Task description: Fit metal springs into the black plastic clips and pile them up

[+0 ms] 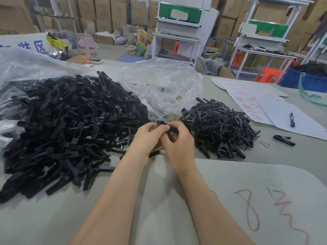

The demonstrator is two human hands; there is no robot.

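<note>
While poised low over the worktop [247,183], grips one black clip [170,128] with left hand [146,138] and right hand [178,142] together, fingers of both curled round it. Just behind, loose gold springs [170,116] spilling from a clear bag [159,82]. Right of that, pile of sprung clips [223,128]; left, large heap of bare clip halves [67,124]. Farther right, paper sheets [247,96], pen [292,120], stray clip [284,140], stray spring [265,144].
</note>
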